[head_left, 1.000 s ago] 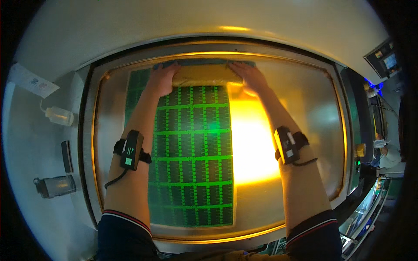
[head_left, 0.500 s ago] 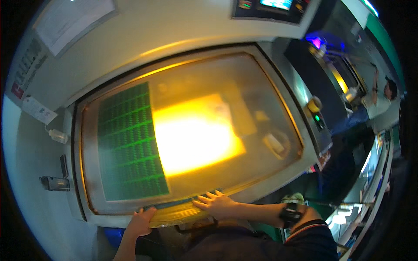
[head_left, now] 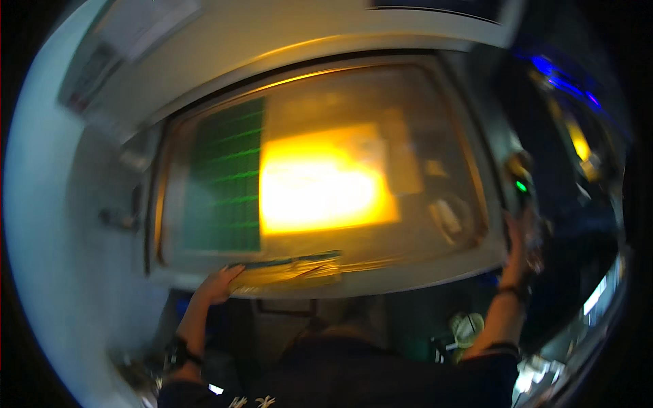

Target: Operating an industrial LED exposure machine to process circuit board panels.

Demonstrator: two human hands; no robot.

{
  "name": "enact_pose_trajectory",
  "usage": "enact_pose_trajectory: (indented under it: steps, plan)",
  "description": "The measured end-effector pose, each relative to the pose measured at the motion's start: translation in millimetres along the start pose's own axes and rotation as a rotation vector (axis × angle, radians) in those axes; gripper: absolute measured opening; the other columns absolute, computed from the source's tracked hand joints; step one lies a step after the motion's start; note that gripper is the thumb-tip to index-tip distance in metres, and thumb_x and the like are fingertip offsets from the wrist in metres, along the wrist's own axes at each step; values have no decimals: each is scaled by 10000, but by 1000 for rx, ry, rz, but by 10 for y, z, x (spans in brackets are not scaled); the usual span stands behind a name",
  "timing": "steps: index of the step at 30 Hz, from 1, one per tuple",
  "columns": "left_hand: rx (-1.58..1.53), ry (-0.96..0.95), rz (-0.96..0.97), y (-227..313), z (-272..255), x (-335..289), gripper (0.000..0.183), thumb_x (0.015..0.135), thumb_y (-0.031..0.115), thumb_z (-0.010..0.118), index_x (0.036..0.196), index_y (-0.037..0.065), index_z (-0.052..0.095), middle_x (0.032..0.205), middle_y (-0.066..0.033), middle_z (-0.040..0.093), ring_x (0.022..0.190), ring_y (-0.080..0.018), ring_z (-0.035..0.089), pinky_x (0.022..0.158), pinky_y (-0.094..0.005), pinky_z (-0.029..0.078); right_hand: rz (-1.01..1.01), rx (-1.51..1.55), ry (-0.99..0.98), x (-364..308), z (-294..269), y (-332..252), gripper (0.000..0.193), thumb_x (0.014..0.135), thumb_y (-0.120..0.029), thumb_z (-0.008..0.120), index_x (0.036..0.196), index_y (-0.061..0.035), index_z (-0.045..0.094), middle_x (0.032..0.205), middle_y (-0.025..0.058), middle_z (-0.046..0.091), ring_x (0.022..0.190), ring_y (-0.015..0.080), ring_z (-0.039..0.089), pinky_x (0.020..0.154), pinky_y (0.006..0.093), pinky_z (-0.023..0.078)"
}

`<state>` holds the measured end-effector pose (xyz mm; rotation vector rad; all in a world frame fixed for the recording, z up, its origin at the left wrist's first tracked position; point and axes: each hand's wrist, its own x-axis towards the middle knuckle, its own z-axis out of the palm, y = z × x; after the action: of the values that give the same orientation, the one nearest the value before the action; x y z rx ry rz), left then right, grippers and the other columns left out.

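A framed glass bed [head_left: 422, 234] fills the middle, lit by a bright yellow glow at its centre. Under the glass on the left lies a dark green panel [head_left: 224, 197] with lighter cross lines. A shiny yellow strip [head_left: 299, 275] with a dark upper edge runs along the front of the frame. My left hand [head_left: 218, 283] rests at the strip's left end, its fingers stretched out over it. My right hand [head_left: 520, 238] is off to the right, beside the frame's corner and just below a green-lit button [head_left: 522, 185]. Motion smears its fingers, so any contact is unclear.
A pale machine wall [head_left: 326, 30] rises behind the bed, with papers [head_left: 146, 30] at its left. Blurred small items [head_left: 119, 219] sit left of the frame. Another machine with blue and yellow lights [head_left: 578, 139] stands at the right.
My right hand has left the yellow strip and swung right to the green-lit button area. My left hand stays at the strip's left end. The view has shifted, and the co-worker no longer shows clearly.
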<state>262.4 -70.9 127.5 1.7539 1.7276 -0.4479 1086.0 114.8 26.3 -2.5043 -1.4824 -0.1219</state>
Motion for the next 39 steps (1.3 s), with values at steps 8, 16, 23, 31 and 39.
enact_pose_trajectory:
  steps: [8, 16, 23, 31, 39]
  plan:
    - [88, 18, -13, -323, 158, -14, 783, 770, 122, 644, 1466, 229, 302, 1497, -20, 357, 1353, -418, 323, 1062, -575, 292, 4, -311, -398, 363, -19, -537, 830, 746, -545, 703, 1353, -39, 452, 1394, 187, 443, 1288, 369, 404, 1066, 459, 325]
    - [148, 124, -39, -969, 253, -104, 775, 790, 51, 585, 1476, 233, 272, 1535, 57, 277, 1374, -373, 308, 1029, -617, 308, -1114, 596, -1007, -2345, -442, -4230, 722, 755, -418, 738, 1353, -114, 470, 1263, 153, 573, 1133, 301, 573, 972, 411, 432]
    - [82, 304, -135, -3178, -384, 704, 762, 789, 17, 573, 1462, 248, 300, 1514, 49, 318, 1369, -354, 320, 955, -564, 409, -1415, 261, -384, -4005, 116, -6701, 565, 840, -194, 568, 1374, -82, 417, 1401, 148, 434, 1293, 331, 405, 1084, 531, 287]
    - [134, 556, -47, -3651, -2151, 3044, 753, 770, 1, 598, 1434, 249, 341, 1489, 32, 354, 1330, -362, 369, 959, -603, 406, -1114, 191, 5, -2254, 1263, -8655, 420, 854, -118, 524, 1273, -85, 509, 1308, 107, 531, 1226, 315, 483, 1022, 493, 393]
    - [104, 653, 94, -2594, -2997, 4867, 674, 799, 7, 580, 1406, 226, 384, 1484, 40, 356, 1297, -421, 380, 962, -710, 358, -1038, 86, -58, -173, 1798, -8494, 528, 808, -41, 523, 1318, -174, 502, 1390, 55, 489, 1277, 262, 459, 1056, 385, 383]
